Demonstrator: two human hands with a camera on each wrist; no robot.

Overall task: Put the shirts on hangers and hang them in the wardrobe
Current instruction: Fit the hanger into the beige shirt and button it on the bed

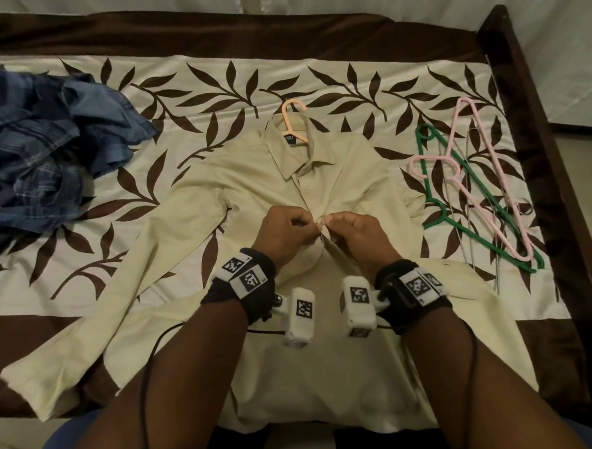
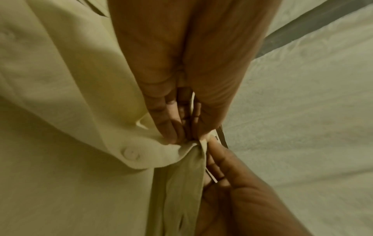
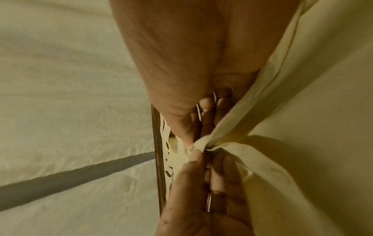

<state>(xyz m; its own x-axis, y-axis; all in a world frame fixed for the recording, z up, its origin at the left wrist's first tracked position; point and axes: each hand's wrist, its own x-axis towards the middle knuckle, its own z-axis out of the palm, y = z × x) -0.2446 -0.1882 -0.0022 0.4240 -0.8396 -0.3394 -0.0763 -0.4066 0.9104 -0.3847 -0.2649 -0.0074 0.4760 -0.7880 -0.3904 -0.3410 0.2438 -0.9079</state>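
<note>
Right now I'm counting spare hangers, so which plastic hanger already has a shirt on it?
The peach plastic hanger, hook poking from the cream shirt's collar; the others lie bare.

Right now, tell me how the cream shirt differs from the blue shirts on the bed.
The cream shirt lies spread flat, front up; the blue shirts sit crumpled in a heap. The cream shirt has an orange hanger in its collar; the blue shirts show none. Both hands pinch the cream shirt's front; nothing touches the blue shirts. Both rest on the bedspread.

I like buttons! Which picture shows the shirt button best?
The left wrist view: the button sits close and round on the shirt edge, just beside the left hand. In the head view both hands cover that spot, so no button shows. The right wrist view shows only pinched cloth and fingers.
</note>
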